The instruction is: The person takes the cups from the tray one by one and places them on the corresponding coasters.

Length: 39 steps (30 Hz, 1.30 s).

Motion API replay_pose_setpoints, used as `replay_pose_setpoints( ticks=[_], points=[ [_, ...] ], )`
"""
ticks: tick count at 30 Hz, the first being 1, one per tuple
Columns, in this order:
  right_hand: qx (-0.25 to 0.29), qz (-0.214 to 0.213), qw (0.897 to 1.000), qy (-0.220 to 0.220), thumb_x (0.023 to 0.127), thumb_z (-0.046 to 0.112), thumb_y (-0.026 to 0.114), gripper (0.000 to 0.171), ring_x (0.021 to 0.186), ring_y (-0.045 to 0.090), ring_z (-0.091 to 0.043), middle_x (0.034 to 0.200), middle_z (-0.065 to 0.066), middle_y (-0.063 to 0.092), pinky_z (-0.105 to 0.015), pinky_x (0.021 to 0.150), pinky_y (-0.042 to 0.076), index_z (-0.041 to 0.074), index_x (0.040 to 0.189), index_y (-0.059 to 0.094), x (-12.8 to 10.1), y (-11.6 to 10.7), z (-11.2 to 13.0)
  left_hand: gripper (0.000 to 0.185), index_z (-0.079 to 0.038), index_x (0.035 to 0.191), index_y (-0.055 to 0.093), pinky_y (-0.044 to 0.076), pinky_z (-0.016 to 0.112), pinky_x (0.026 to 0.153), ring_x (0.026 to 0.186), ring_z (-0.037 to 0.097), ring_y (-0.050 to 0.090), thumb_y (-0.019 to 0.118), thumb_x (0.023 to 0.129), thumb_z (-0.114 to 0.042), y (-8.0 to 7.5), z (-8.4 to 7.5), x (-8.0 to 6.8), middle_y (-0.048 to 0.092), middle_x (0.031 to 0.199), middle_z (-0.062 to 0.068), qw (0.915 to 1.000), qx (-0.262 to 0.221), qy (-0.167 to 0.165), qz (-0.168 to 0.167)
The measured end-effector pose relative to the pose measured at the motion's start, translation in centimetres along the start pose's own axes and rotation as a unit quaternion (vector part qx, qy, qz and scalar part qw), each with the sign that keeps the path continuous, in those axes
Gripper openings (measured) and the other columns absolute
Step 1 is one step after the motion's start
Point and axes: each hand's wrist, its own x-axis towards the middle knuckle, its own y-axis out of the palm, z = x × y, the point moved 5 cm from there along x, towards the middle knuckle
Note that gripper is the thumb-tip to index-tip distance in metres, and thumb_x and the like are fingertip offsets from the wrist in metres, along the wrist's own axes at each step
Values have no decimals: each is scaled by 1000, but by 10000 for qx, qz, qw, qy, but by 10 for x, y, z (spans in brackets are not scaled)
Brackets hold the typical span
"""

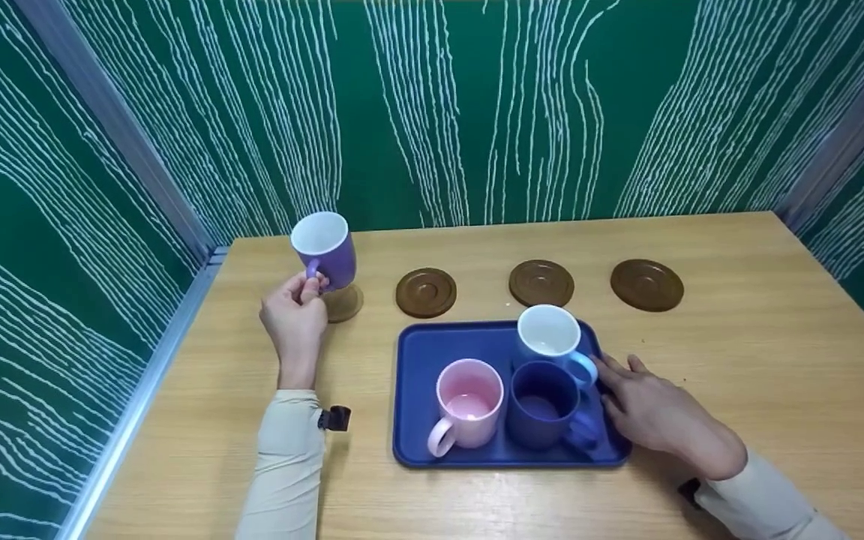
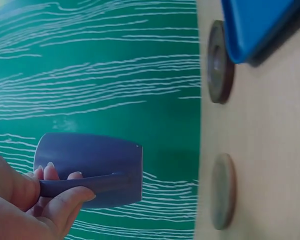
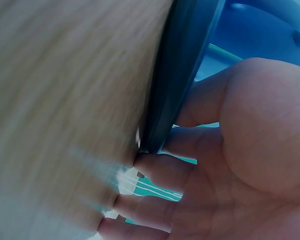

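Note:
My left hand (image 1: 309,286) pinches the handle of a purple mug (image 1: 325,253) with a white inside. It holds the mug tilted just above the leftmost brown coaster (image 1: 345,304). The left wrist view shows the same mug (image 2: 90,167) in the fingers (image 2: 65,200), clear of the coaster (image 2: 222,191). A blue tray (image 1: 421,352) carries a pink mug (image 1: 466,405), a dark blue mug (image 1: 544,405) and a light blue mug (image 1: 556,337). My right hand (image 1: 618,384) rests with straight fingers against the tray's right rim (image 3: 182,75), holding nothing.
Three more brown coasters (image 1: 425,292) (image 1: 541,283) (image 1: 646,285) lie in a row behind the tray on the wooden table (image 1: 762,375). Green patterned walls close in the back and both sides. A metal rail (image 1: 139,397) runs along the table's left edge.

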Motion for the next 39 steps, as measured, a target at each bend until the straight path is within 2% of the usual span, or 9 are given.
replay_pose_setpoints(
  ticks=[7, 10, 15, 19, 24, 39],
  points=[
    [-24, 41, 10000, 12, 101, 23, 59, 59, 138, 40, -62, 157, -23, 45, -80, 92, 43, 5, 156, 45, 0, 0, 1, 15, 1, 99, 80, 49, 20, 75, 89, 19, 66, 65, 96, -1, 1, 20, 5, 78, 97, 14, 9996, 58, -273, -47],
    [-51, 86, 9999, 37, 102, 24, 60, 59, 138, 39, -62, 157, -23, 45, -80, 93, 42, 5, 156, 45, 1, 1, 0, 16, 0, 99, 80, 50, 24, 78, 91, 19, 66, 65, 96, -1, 2, 29, 5, 77, 98, 14, 9991, 71, -406, -53],
    [-30, 72, 10000, 10, 101, 22, 60, 58, 136, 40, -63, 156, -25, 46, -80, 94, 42, 3, 154, 47, 1, 1, 0, 17, 0, 96, 81, 52, 33, 88, 95, 23, 70, 64, 94, 1, 4, 39, 7, 78, 94, 13, 9989, 193, -395, -133],
    [-30, 34, 10000, -37, 100, 20, 60, 58, 135, 40, -64, 155, -26, 46, -80, 93, 42, 2, 154, 48, 1, 1, 0, 19, -1, 93, 82, 52, 34, 87, 92, 23, 73, 63, 90, 2, 5, 47, 8, 79, 89, 12, 9986, 337, -334, -217],
    [-51, 63, 10000, -15, 100, 21, 60, 58, 136, 40, -63, 155, -25, 46, -80, 93, 42, 3, 154, 47, 2, 3, 0, 20, -1, 93, 82, 53, 34, 87, 92, 22, 73, 63, 90, 1, 7, 53, 7, 79, 88, 12, 9984, 388, -343, -206],
    [0, 135, 9999, 23, 102, 23, 58, 60, 138, 39, -62, 158, -23, 44, -79, 95, 42, 5, 157, 43, 2, 3, -2, 19, -2, 97, 82, 52, 37, 97, 98, 25, 73, 64, 92, 0, 13, 66, 7, 79, 92, 12, 9977, 335, -591, -59]
  ],
)
